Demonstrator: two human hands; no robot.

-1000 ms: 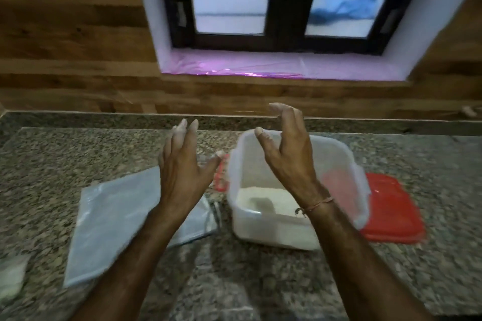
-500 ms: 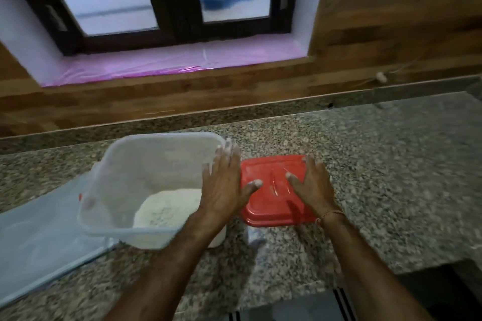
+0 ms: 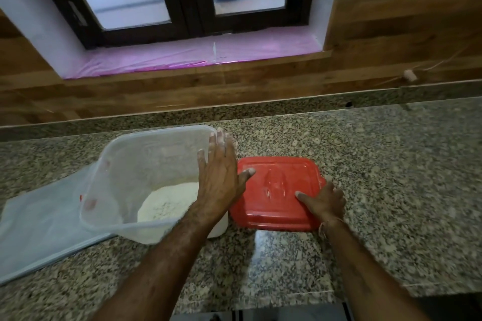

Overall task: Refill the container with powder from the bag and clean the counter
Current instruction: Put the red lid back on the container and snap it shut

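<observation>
A clear plastic container (image 3: 122, 164) stands open on the granite counter (image 3: 391, 164), with white powder (image 3: 169, 200) heaped in its bottom. A red lid (image 3: 276, 182) lies flat just right of it. My left hand (image 3: 219, 177) is spread between container and lid, its floury fingers along the container's right wall and its thumb on the lid's left part. My right hand (image 3: 326, 203) grips the lid's front right corner, thumb on top and fingers curled over the edge. The flattened clear bag (image 3: 44, 229) lies left of the container, partly under it.
A wooden wall and a window with a pink-lined sill (image 3: 182, 60) rise behind the counter. The counter's front edge (image 3: 260, 302) runs close below my forearms, and the counter steps back at the lower right.
Both hands came down from above the container to the red lid as my view swung right. Since half a second ago my right hand slid to the lid's front right corner.
</observation>
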